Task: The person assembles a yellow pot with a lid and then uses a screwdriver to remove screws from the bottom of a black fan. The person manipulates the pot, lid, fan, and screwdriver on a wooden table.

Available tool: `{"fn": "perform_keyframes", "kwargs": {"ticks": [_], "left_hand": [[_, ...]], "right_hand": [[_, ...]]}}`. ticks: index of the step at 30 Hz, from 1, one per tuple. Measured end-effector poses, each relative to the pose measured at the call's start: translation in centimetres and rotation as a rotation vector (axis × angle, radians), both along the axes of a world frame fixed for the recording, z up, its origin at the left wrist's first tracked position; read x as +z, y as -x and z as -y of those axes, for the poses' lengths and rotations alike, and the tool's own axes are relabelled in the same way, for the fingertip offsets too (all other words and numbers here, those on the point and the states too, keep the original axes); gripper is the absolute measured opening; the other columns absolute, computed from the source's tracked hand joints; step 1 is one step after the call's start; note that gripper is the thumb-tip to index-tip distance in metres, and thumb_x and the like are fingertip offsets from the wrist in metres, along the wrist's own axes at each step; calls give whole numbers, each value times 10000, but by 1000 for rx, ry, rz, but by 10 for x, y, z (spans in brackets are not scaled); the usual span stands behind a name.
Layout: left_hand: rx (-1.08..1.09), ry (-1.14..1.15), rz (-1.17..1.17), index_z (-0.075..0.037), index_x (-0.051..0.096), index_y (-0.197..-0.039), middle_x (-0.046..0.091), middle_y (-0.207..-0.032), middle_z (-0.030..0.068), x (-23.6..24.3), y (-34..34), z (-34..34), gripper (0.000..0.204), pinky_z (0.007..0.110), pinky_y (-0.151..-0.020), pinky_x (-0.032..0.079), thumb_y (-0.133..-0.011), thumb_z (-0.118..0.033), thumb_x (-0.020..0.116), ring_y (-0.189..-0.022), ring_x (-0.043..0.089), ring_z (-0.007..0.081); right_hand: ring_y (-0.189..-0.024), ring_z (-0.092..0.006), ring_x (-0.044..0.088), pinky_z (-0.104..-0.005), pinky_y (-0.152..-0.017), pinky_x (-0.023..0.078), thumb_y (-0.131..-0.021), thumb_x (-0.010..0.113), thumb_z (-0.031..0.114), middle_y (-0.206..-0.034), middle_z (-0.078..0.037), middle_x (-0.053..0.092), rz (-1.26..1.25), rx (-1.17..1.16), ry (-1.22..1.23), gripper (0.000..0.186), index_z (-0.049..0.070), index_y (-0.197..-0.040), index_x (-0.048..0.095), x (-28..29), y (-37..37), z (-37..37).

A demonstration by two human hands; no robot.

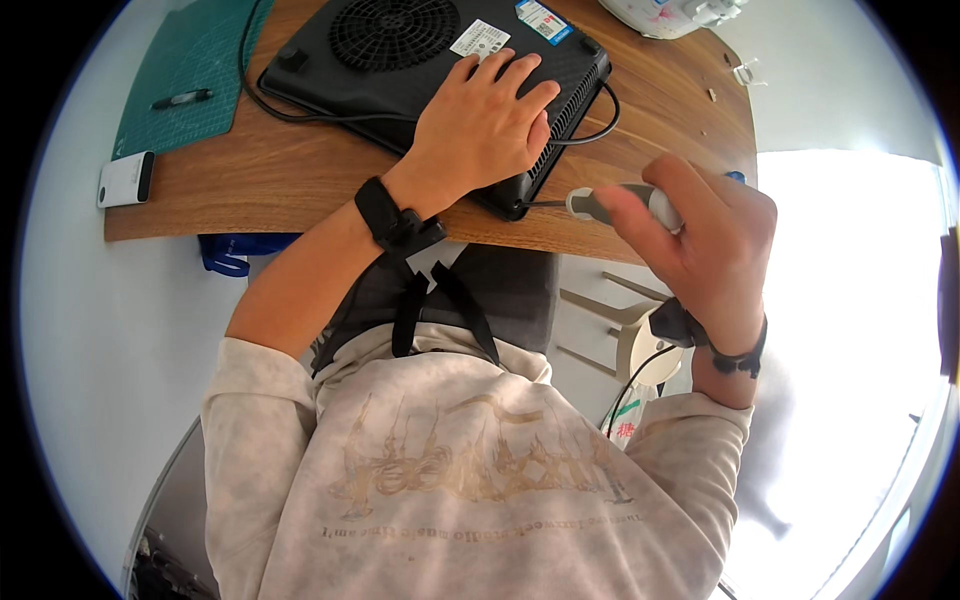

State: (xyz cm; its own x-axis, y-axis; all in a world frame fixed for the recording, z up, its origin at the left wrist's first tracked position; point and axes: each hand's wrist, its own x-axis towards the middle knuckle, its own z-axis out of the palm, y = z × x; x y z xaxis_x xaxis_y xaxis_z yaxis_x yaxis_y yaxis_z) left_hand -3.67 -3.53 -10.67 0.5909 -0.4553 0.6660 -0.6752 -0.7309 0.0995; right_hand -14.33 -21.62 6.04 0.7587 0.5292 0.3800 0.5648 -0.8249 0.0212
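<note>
A black appliance with a round fan grille, probably an induction cooker, lies bottom side up on the wooden table; its casing bears a white and a blue label. My left hand rests on it, palm down and fingers spread. In my right hand is a screwdriver with a grey and white handle, gripped from the right. Its thin shaft points left, and the tip meets the casing's near right corner. Whether a screw sits under the tip is too small to tell.
A black cord runs around and under the appliance. At the left lie a green cutting mat, a black pen and a white box-shaped device. A white appliance stands far right, near small scraps. Below is a stool.
</note>
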Motion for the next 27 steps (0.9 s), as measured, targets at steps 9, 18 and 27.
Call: {"fn": "perform_keyframes", "kwargs": {"ticks": [9,18,27], "left_hand": [[4,-6,-4,-169,686,-1290,638,-1391,88,-3,-1,0,402,439,-1040,474,-892,-212,654,-1270,600,291],[-33,32,62,-109,750,-1178,698,-1289,134,1,-1,0,316,458,-1011,489,-923,-251,629,-1199,643,312],[-24,9,55,-116,748,-1185,686,-1315,133,1,0,-2,323,459,-1023,482,-925,-259,623,-1218,635,312]], "right_hand": [[-713,-267,634,-342,-593,518,-913,713,97,-971,-118,634,-186,176,-294,254,18,-1150,673,0,-11,-7],[-985,-246,741,-300,-761,633,-820,740,-105,-1208,-139,725,-210,198,-309,431,24,-1231,737,3,-5,-11],[-832,-197,762,-296,-731,622,-796,873,109,-1021,-112,771,-220,122,-225,433,43,-1205,748,12,-12,-18]]}}
